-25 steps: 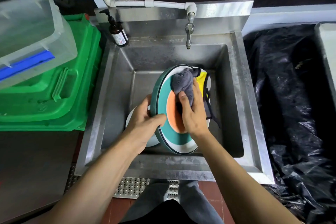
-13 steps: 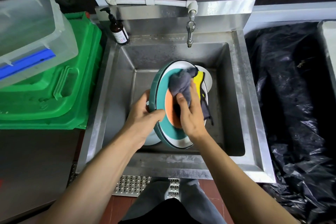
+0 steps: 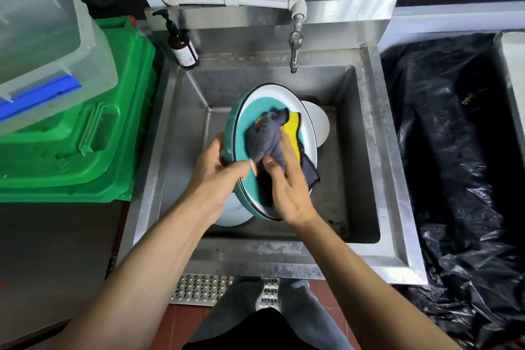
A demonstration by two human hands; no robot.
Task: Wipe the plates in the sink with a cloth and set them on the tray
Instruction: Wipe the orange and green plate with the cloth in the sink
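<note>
1. Sink [image 3: 366, 150]: steel basin, hard walls and floor. Risk of a chipped rim if the plate drops or swings into a wall, since held tilted on edge above the floor, near the middle.
2. Green crate [image 3: 71, 133] off the sink's left edge, clear bin [image 3: 51, 45] stacked on it. No certain tray in sight; possibly one of these. Risk of a long, awkward carry across the left rim with a wet plate.
3. Plate [image 3: 241, 128]: teal with white band and dark rim, tipped up over the sink's centre, face toward the right. Likely wet and slick, so liable to slide out of a one-sided hold when pushed by the wiping stroke.
4. White plates [image 3: 315, 119]: one behind toward the back right, another low at the front left under the held plate. Risk of knocking or cracking if the teal one slips down onto them.
5. Left hand [image 3: 218, 176]: fingers curled round the plate's left rim, thumb on the face. Only support; too light a hold and the plate twists.
6. Right hand [image 3: 287, 185]: fingers bent, pressing and clutching the cloth against the face. Hard pressure toward the left could lever the plate loose.
7. Cloth [image 3: 267, 139]: grey, bunched, with a yellow piece behind. Loose tail hanging at the right; may snag or leave areas unwiped.
8. Tap [image 3: 294, 45] at the back edge, soap bottle [image 3: 183, 45] at the back left corner: could be struck on lifting out.
</note>
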